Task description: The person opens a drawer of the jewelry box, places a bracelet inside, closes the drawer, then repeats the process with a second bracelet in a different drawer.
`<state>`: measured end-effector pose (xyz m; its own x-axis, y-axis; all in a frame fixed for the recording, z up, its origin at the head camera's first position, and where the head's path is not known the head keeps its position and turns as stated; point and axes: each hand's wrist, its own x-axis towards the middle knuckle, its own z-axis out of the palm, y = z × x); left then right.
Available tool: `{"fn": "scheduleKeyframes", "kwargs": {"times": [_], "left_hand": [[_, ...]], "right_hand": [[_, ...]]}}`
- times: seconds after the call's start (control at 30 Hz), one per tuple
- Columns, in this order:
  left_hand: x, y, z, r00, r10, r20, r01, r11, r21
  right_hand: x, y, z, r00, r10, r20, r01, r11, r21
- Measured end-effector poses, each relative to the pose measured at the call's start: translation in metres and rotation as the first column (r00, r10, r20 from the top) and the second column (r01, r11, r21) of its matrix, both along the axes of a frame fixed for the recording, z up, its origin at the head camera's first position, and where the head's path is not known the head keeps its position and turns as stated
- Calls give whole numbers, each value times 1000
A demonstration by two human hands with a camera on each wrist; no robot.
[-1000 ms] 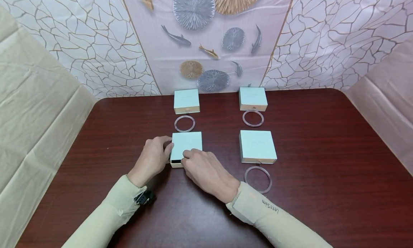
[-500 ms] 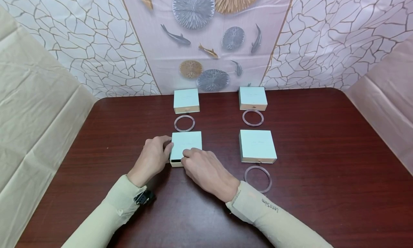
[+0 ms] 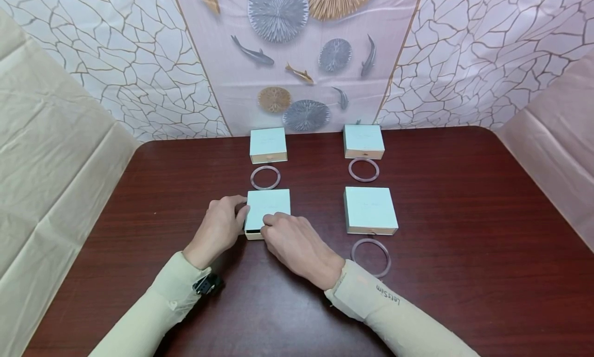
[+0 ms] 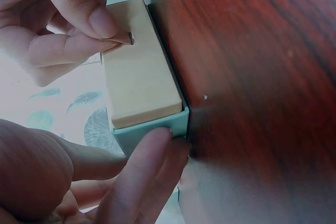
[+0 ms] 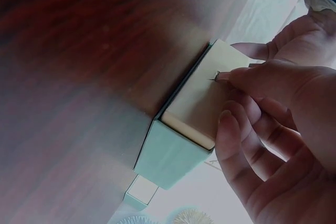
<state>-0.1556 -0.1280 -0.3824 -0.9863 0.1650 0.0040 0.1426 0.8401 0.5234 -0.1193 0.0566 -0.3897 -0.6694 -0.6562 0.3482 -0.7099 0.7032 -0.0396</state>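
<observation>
A pale mint drawer box lies flat at the near left of the group, its cream drawer slid slightly out toward me. My right hand pinches the small ribbon pull tab on the drawer front between thumb and finger. On the box's left side, my left hand rests its fingers against the wall, fairly straight. A dark slit shows above the drawer front in the head view; what lies inside is hidden.
Another mint box stands to the right, with a lilac bangle before it, partly behind my right sleeve. Two more boxes, left and right, stand at the table's back, each with a bangle, left and right, in front.
</observation>
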Motion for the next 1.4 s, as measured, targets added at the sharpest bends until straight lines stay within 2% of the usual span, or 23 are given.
{"fn": "scheduleKeyframes", "kwargs": {"times": [0.63, 0.93, 1.4], "left_hand": [[0, 0, 0, 1000, 15, 5, -15, 1000, 6], [1, 0, 0, 1000, 6, 16, -7, 1000, 13], [1, -1, 0, 1000, -1, 1, 1, 1000, 6]], "right_hand": [[-2, 1, 0, 1000, 6, 22, -6, 1000, -13], [-2, 1, 0, 1000, -4, 8, 4, 1000, -17], [-3, 2, 0, 999, -6, 39, 7, 999, -32]]}}
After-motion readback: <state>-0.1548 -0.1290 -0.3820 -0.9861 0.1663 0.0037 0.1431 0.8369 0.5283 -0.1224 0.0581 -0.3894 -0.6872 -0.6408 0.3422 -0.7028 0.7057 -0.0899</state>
